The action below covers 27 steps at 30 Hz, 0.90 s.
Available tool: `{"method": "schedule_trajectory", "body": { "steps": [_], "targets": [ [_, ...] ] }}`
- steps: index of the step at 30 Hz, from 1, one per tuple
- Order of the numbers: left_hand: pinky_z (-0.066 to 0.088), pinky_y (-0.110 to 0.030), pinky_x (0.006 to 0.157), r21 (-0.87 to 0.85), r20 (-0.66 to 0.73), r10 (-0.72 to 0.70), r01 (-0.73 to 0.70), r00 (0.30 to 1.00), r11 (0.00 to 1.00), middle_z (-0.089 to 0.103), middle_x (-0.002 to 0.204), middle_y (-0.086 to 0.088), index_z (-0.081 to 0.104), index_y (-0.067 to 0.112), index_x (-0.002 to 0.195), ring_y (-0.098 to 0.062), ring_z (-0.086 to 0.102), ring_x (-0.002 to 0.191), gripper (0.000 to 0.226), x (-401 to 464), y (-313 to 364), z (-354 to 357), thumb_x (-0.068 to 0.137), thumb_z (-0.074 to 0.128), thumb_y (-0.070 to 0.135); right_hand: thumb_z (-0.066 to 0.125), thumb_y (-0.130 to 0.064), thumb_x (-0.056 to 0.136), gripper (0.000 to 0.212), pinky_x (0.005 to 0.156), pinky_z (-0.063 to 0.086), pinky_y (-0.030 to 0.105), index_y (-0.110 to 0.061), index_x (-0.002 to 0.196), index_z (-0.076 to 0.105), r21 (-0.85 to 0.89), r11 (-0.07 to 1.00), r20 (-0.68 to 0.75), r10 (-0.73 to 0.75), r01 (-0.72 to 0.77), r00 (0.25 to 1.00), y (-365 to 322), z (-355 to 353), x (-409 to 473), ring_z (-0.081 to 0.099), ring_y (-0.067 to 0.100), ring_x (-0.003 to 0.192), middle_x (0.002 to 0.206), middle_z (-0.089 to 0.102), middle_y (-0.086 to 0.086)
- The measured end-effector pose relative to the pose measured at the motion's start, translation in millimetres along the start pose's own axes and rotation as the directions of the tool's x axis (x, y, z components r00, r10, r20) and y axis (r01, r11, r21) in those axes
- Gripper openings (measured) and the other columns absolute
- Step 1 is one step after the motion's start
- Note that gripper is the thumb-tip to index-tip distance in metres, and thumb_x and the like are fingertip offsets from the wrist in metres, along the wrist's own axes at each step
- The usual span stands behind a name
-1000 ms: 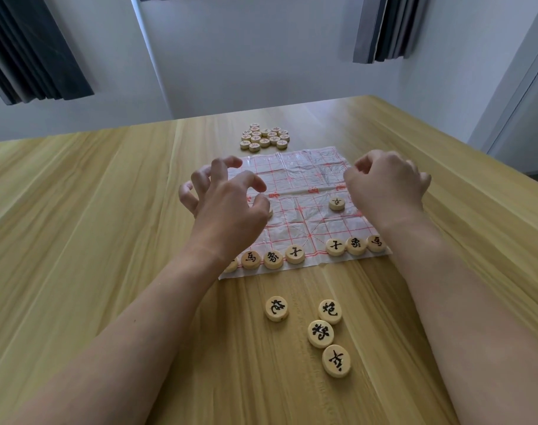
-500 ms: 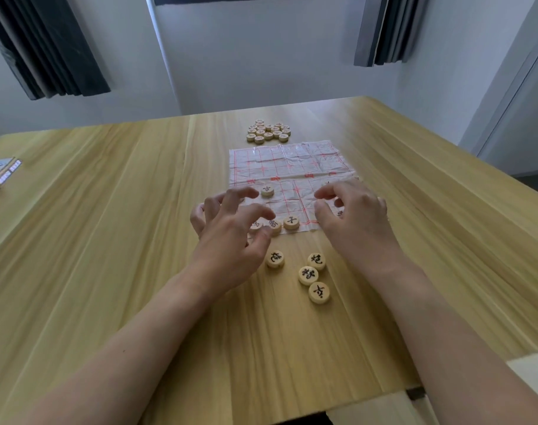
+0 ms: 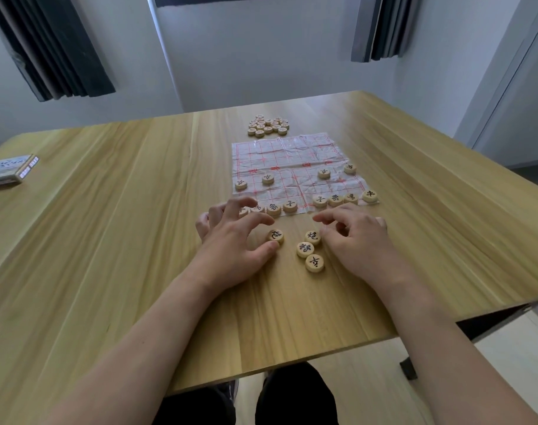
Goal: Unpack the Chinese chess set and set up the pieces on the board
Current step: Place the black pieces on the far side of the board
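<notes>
wooden table (image 3: 108, 240) seen from above, with a creased paper board (image 3: 295, 170) printed with a red grid lying flat near its middle. left hand (image 3: 231, 243) hovers low over the table just in front of the board's near edge, fingers spread and curled like a claw, gripping nothing; its thumb tip touches the near rim of a loose piece (image 3: 275, 236), and its fingertips overlap the left end of the near row (image 3: 281, 207). right hand (image 3: 358, 240) is beside it, apart from the left hand, fingers loosely curled and holding nothing that can be seen; its fingers lie just beside the top one of 3 loose pieces (image 3: 310, 250), and whether they touch it cannot be told. the 4 loose pieces rest on bare wood between the hands, black characters up. along the board's near edge stand 2 groups of pieces with a gap in the middle, the right group (image 3: 344, 198) having 4 pieces. further up the board stand 4 single pieces (image 3: 267, 178). beyond the board's far edge lies a cluster of unplaced pieces (image 3: 268, 125). a flat box (image 3: 10, 168) sits at the table's left edge, well apart.
</notes>
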<state>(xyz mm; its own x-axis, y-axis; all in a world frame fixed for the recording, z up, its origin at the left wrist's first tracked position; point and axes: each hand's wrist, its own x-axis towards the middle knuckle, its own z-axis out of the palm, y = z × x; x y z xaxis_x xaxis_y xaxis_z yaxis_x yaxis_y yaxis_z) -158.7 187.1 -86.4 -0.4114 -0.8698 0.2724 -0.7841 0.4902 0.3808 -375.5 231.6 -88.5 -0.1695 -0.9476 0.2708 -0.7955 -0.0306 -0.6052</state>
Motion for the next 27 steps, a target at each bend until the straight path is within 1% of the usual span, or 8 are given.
{"method": "schedule_trajectory", "body": {
  "steps": [3, 5, 11, 14, 17, 19, 22, 27],
  "targets": [
    [-0.003, -0.044, 0.114, -0.001, -0.003, 0.003, -0.003, 1.0, 1.0, 0.03, 0.141, 0.02, 0.061, 0.046, 0.115, -0.01, 0.012, 0.138, 0.035, 0.3, 0.4, -0.9, 0.083, 0.058, 0.061, 0.054, -0.033, 0.091, 0.023, 0.095, 0.018, 0.03, -0.043, 0.107, 0.067, -0.054, 0.998, 0.055, -0.008, 0.011, 0.998, -0.8, -1.0, 1.2, 0.043, 0.003, 0.112, 0.114, 0.055, -0.019],
    [-0.003, -0.043, 0.114, 0.0, -0.005, 0.002, -0.002, 1.0, 1.0, 0.03, 0.14, 0.021, 0.062, 0.046, 0.113, -0.009, 0.011, 0.138, 0.029, 0.7, -0.3, -0.8, 0.086, 0.061, 0.058, 0.055, -0.036, 0.09, 0.023, 0.095, 0.017, 0.03, -0.045, 0.108, 0.065, -0.077, 0.997, 0.078, -0.017, 0.023, 0.997, -1.3, -1.4, 1.5, 0.04, 0.003, 0.112, 0.116, 0.054, -0.019],
    [-0.001, -0.044, 0.114, -0.029, -0.011, 0.0, -0.001, 1.0, 1.0, 0.032, 0.135, 0.025, 0.064, 0.045, 0.101, -0.008, 0.014, 0.137, 0.022, 1.4, -1.2, 0.5, 0.085, 0.061, 0.06, 0.059, -0.042, 0.087, 0.019, 0.094, 0.017, 0.031, -0.045, 0.105, 0.065, -0.096, 0.994, 0.09, -0.038, 0.046, 0.995, -0.7, -1.7, 2.1, 0.041, 0.005, 0.114, 0.115, 0.053, -0.019],
    [-0.002, -0.042, 0.112, -0.031, -0.011, 0.0, -0.001, 1.0, 1.0, 0.033, 0.135, 0.024, 0.064, 0.043, 0.099, -0.008, 0.013, 0.137, 0.02, 0.8, -2.4, 0.6, 0.086, 0.06, 0.059, 0.059, -0.04, 0.088, 0.016, 0.094, 0.017, 0.031, -0.045, 0.102, 0.066, -0.094, 0.994, 0.08, -0.043, 0.051, 0.996, -0.1, -0.8, 2.3, 0.042, 0.005, 0.114, 0.114, 0.054, -0.02],
    [-0.003, -0.041, 0.112, -0.03, -0.022, -0.001, 0.0, 1.0, 1.0, 0.034, 0.134, 0.023, 0.064, 0.04, 0.096, -0.008, 0.013, 0.137, 0.022, 0.9, -2.6, 1.9, 0.085, 0.061, 0.059, 0.056, -0.036, 0.091, 0.02, 0.092, 0.016, 0.03, -0.045, 0.105, 0.066, -0.101, 0.993, 0.076, -0.048, 0.055, 0.996, -0.6, 0.0, 2.6, 0.042, 0.005, 0.114, 0.113, 0.054, -0.02],
    [-0.001, -0.042, 0.113, -0.036, -0.051, -0.013, 0.011, 0.999, 0.999, 0.035, 0.135, 0.021, 0.064, 0.039, 0.094, -0.008, 0.015, 0.136, 0.023, 1.2, -1.6, 2.3, 0.084, 0.062, 0.059, 0.055, -0.035, 0.092, 0.021, 0.092, 0.016, 0.029, -0.044, 0.108, 0.066, -0.1, 0.994, 0.072, -0.047, 0.054, 0.996, -0.6, 0.2, 2.9, 0.041, 0.005, 0.114, 0.113, 0.054, -0.02],
    [0.002, -0.044, 0.114, -0.053, -0.134, -0.053, 0.047, 0.99, 0.998, 0.038, 0.136, 0.018, 0.064, 0.038, 0.093, -0.007, 0.015, 0.135, 0.022, 1.8, -2.2, 2.1, 0.083, 0.065, 0.057, 0.055, -0.037, 0.092, 0.024, 0.094, 0.017, 0.03, -0.043, 0.112, 0.065, -0.094, 0.994, 0.083, -0.039, 0.047, 0.996, -0.7, -0.2, 3.0, 0.041, 0.006, 0.116, 0.116, 0.053, -0.02],
    [0.008, -0.048, 0.113, 0.013, -0.287, -0.137, 0.146, 0.948, 0.989, 0.039, 0.138, 0.009, 0.066, 0.035, 0.096, -0.018, 0.017, 0.137, 0.026, 16.0, -1.0, -4.3, 0.083, 0.065, 0.057, 0.06, -0.046, 0.086, 0.03, 0.1, 0.018, 0.033, -0.041, 0.115, 0.063, -0.099, 0.994, 0.075, -0.03, 0.037, 0.997, -1.0, -1.6, 1.6, 0.041, 0.007, 0.119, 0.121, 0.053, -0.017]
  ]
}}
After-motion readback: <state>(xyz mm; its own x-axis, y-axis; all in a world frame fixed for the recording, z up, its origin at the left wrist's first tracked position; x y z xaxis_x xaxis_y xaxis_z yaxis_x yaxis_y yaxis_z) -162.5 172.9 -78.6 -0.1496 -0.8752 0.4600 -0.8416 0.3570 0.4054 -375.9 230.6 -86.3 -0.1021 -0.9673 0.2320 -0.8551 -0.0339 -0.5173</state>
